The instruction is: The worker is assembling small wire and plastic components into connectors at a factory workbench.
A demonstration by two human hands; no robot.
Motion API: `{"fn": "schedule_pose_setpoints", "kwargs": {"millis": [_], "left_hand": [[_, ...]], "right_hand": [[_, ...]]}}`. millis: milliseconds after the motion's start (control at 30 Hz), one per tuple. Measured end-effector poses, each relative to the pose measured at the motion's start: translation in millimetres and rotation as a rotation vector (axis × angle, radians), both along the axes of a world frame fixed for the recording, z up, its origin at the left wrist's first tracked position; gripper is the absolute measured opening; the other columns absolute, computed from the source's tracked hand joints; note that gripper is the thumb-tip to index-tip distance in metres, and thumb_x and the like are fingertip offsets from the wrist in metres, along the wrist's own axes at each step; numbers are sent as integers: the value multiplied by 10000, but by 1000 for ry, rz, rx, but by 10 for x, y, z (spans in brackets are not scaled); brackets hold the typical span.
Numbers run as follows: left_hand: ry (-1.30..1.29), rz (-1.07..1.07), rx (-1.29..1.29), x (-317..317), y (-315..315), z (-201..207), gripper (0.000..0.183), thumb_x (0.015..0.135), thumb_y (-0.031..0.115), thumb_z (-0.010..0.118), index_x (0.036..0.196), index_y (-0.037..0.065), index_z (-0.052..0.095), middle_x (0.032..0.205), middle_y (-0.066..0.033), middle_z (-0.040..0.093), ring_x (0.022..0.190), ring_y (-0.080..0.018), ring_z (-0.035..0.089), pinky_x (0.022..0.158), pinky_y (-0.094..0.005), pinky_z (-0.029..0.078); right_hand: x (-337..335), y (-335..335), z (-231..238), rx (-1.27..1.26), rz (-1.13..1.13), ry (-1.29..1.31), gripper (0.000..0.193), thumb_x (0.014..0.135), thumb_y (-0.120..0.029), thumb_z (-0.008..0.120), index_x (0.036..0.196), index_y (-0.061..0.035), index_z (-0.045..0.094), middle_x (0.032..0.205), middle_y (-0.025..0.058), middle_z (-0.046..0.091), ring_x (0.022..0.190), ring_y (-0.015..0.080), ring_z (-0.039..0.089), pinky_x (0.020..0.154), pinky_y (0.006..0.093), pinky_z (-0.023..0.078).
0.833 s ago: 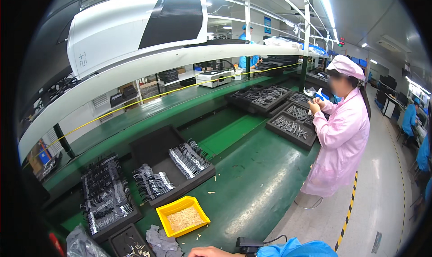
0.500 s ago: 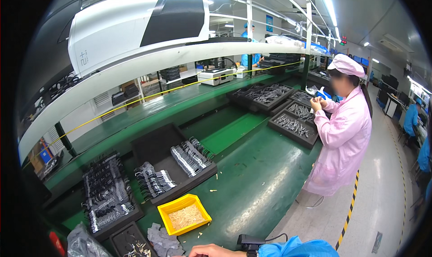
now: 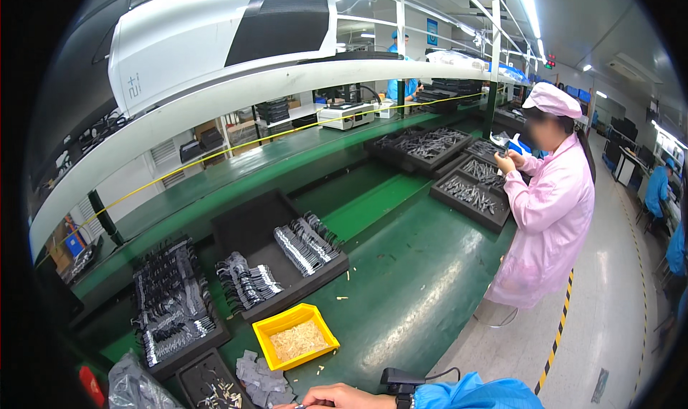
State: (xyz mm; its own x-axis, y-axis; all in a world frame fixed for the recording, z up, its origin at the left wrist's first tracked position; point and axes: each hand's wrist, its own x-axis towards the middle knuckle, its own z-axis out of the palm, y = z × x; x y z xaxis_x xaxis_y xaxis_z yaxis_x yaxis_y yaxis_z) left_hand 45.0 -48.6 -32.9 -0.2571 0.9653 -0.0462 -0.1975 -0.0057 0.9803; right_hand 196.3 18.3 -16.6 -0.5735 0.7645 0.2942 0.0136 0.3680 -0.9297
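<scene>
My right hand (image 3: 342, 396) comes in at the lower edge, its wrist in a dark strap below a blue sleeve (image 3: 473, 393). Its fingers are curled together, and the frame cuts off their tips; a tiny dark bit shows there, too small to name. The left hand is out of the picture. Nearest to the right hand lie a pile of grey flat pieces (image 3: 264, 380) and a yellow bin (image 3: 331, 337) of small pale pieces. Beside the grey pile sits a small black tray (image 3: 188, 374) with loose light and dark parts.
Black trays hold rows of grey-and-black parts (image 3: 168, 301) at left and further parts (image 3: 308, 246) in the middle. A clear plastic bag (image 3: 136, 386) stands at lower left. Across the green bench (image 3: 401, 287), a person in pink (image 3: 548, 194) handles something beside trays of parts (image 3: 469, 194).
The view has shifted slightly. My right hand shows a little more above the lower edge. The person in pink has moved their hands slightly.
</scene>
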Motion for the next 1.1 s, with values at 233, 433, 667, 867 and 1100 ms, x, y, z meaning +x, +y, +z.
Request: {"fn": "schedule_pose_setpoints", "kwargs": {"millis": [233, 433, 667, 867, 1100], "left_hand": [[30, -5, 61, 3, -2, -23, 216, 964, 173, 419, 981, 12, 563, 735, -11, 538, 619, -60, 454, 567, -181, 369], [-2, -3, 37, -14, -10, -50, 208, 961, 162, 422, 993, 8, 557, 746, -17, 543, 626, -64, 459, 573, -188, 381], [15, 6, 53, -7, -16, -53, 172, 954, 130, 428, 998, 13, 547, 748, -16, 543, 624, -62, 459, 571, -186, 383], [21, 15, 53, -8, -17, -55, 167, 953, 128, 431, 994, 18, 549, 735, -10, 539, 622, -59, 457, 565, -183, 377], [34, 26, 36, 6, -20, -25, 173, 953, 143, 437, 975, 20, 558, 712, -3, 533, 610, -55, 450, 555, -183, 370]], "right_hand": [[29, 1, 8, -11, 4, -15, 142, 829, -134, 605, 897, -9, 605, 797, 107, 628, 714, 195, 620, 629, 300, 476], [28, -16, 19, -49, 3, -21, 145, 834, -139, 603, 896, -8, 602, 795, 101, 629, 719, 181, 620, 631, 295, 477], [37, -27, 26, -51, -1, -39, 143, 839, -137, 597, 900, -8, 600, 796, 97, 632, 723, 170, 620, 633, 294, 480], [35, -31, 16, -64, 4, -35, 145, 841, -140, 594, 902, -9, 601, 798, 96, 636, 727, 166, 624, 639, 293, 484], [33, -33, 11, -49, 3, -38, 153, 841, -150, 592, 892, -6, 600, 798, 107, 627, 731, 189, 622, 642, 301, 480]]}}
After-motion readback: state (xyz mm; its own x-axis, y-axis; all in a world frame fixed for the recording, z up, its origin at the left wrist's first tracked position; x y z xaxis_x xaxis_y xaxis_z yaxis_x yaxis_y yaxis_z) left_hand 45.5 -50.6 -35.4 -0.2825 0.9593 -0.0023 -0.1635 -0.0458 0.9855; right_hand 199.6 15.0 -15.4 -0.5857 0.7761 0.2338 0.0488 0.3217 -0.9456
